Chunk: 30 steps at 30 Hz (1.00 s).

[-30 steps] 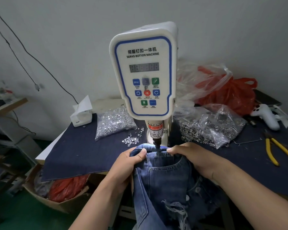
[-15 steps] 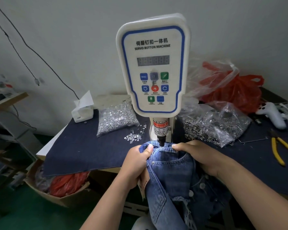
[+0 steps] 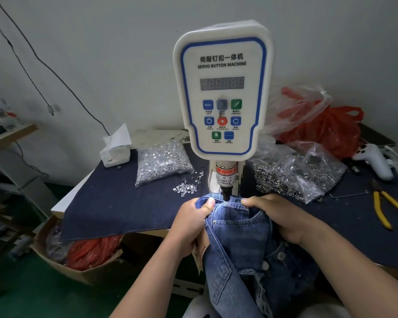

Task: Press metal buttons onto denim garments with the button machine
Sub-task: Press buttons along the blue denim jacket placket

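worktop [image 3: 115,210]: dark navy cloth cover, front edge overhanging at 7 o'clock; bare stretch of cloth at 9 o'clock of the punch
clutter L: bag of silver buttons [image 3: 162,160] at 10 o'clock of punch, loose studs [image 3: 186,187] just beside machine column
clutter R: bag of ring parts [image 3: 294,175] at 2 o'clock, yellow pliers [image 3: 385,208] near right edge at 3 o'clock
machine [image 3: 223,92]: white, blue-trimmed panel, "SERVO BUTTON MACHINE"; display unreadable
punch [image 3: 226,193]: black tip, down at waistband, contact not clear
denim garment [image 3: 237,237]: mid-blue, waistband under punch, pocket seam facing up, frayed rips lower down, rest hanging off front edge at 6 o'clock; silver buttons on fly
left hand [image 3: 193,222]: grips waistband at 8 o'clock of punch, thumb on top
right hand [image 3: 278,216]: grips waistband at 4 o'clock, thumb tip near punch
below worktop: cardboard box [image 3: 62,260] with red plastic at 7 o'clock
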Each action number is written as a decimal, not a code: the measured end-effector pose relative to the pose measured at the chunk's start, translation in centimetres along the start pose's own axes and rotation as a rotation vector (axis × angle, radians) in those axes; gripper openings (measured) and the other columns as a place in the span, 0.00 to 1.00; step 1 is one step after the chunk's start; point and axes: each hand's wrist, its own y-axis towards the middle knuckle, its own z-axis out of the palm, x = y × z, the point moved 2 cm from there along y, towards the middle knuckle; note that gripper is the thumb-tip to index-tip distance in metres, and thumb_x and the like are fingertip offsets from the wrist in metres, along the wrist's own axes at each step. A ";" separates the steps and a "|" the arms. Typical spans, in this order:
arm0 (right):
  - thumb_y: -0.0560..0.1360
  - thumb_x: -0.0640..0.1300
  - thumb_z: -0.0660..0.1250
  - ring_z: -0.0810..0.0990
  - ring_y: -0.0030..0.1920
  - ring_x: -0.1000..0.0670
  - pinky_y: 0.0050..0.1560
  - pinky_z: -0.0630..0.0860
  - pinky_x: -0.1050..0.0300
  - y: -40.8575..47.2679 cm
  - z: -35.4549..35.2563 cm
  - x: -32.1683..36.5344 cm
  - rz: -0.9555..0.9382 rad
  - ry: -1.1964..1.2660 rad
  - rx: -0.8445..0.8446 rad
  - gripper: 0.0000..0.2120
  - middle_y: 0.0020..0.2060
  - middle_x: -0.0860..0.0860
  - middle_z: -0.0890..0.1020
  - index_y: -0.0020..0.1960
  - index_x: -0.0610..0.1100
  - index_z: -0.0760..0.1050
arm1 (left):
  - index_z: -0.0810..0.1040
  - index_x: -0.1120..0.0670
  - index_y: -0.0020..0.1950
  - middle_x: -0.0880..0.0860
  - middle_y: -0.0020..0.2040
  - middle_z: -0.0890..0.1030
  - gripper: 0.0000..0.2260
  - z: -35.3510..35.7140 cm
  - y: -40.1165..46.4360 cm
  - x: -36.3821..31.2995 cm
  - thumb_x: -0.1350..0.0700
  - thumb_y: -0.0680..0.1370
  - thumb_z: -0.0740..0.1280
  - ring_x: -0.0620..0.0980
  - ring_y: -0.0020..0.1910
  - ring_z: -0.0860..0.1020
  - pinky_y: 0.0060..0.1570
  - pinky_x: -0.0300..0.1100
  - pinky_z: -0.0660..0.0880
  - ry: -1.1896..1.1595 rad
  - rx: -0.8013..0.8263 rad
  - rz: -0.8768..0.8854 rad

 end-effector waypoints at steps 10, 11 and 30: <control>0.77 0.48 0.71 0.85 0.56 0.35 0.51 0.82 0.49 0.1 -0.1 0.0 0.001 0.032 0.032 0.15 0.51 0.36 0.86 0.53 0.35 0.85 | 0.88 0.51 0.50 0.57 0.51 0.88 0.10 0.0 0.1 0.2 0.55 0.85 0.66 0.55 0.51 0.86 0.58 0.56 0.80 -0.009 0.010 0.019; 0.77 0.48 0.71 0.85 0.55 0.35 0.50 0.82 0.50 0.1 -0.1 -0.1 0.001 0.035 0.037 0.15 0.51 0.36 0.86 0.53 0.36 0.85 | 0.87 0.52 0.50 0.58 0.51 0.88 0.10 0.0 0.2 0.2 0.54 0.85 0.66 0.56 0.52 0.86 0.59 0.58 0.80 -0.008 0.009 0.018; 0.62 0.56 0.76 0.86 0.48 0.38 0.49 0.80 0.50 0.1 -0.1 0.0 -0.014 -0.045 0.039 0.25 0.49 0.36 0.86 0.50 0.37 0.86 | 0.86 0.55 0.53 0.58 0.51 0.88 0.10 -0.3 0.1 0.2 0.54 0.85 0.66 0.61 0.55 0.86 0.59 0.57 0.81 0.002 0.010 -0.020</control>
